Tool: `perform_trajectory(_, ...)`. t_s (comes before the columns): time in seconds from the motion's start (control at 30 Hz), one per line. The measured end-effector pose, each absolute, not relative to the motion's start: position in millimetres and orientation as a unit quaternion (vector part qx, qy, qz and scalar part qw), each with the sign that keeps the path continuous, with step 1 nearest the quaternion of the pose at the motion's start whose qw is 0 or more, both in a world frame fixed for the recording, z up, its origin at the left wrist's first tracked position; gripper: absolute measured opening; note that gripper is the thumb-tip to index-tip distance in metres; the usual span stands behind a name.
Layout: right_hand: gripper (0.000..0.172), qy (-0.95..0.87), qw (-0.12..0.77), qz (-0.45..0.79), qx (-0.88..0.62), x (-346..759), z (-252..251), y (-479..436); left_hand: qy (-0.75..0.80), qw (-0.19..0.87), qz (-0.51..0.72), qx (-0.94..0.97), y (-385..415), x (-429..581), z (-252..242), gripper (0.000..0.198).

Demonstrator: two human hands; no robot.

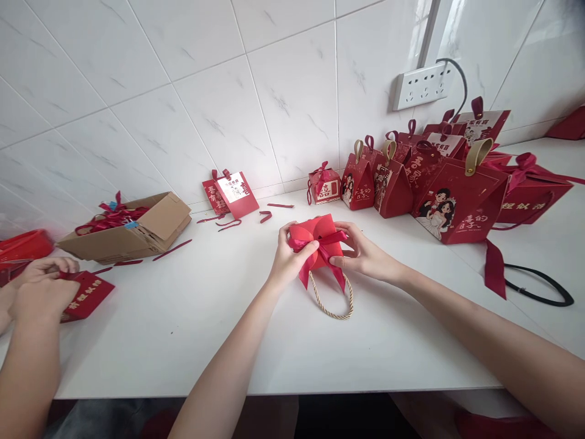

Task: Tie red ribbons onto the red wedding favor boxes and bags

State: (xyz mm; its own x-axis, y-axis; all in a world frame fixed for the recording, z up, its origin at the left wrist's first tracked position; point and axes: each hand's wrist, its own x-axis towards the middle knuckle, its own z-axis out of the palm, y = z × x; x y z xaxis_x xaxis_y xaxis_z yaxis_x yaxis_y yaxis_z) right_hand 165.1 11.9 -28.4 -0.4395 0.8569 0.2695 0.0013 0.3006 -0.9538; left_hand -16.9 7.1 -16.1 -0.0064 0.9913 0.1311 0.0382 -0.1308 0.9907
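White tabletop [192, 341] against marbled wall tiles [292, 91]: a red gift box [322, 225] between two hands.
Left hand [292, 256] and right hand [363, 250] pinch the box from opposite sides, fingers curled around its edges; the left thumb presses the burgundy ribbon bow [325, 251], the right thumb lies at the near right corner. Its twisted gold cord handle [338, 317] loops toward the person, clear of the fingers. Whether the box touches the tabletop cannot be told.

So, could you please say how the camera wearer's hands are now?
Left hand: holding the small bright red box, thumb on its crimson ribbon bow.
Right hand: holding the same box.
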Motion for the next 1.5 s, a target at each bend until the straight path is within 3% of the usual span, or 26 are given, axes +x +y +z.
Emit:
perform_trajectory(0.27, 0.053, -0.685, 0.430, 0.504, -0.304, 166, -30, 12, 0.487, 0.443, 0.519, 0.545, 9, -18, -18, 0.059)
perform_trajectory(0.47, 0.029, -0.629, 0.468, 0.524, -0.332, 166, -30, 13, 0.494, 0.434, 0.517, 0.548, 9, -19, -18, 0.062)
perform_trajectory(0.77, 0.038, -0.563, 0.489, 0.558, -0.363, 165, -22, 13, 0.499, 0.431, 0.501, 0.560, 8, -19, -16, 0.065)
perform_trajectory(1.5, 0.036, -0.551, 0.482, 0.581, -0.356, 169, -17, 13, 0.455, 0.478, 0.486, 0.573, 10, -26, -17, 0.073)
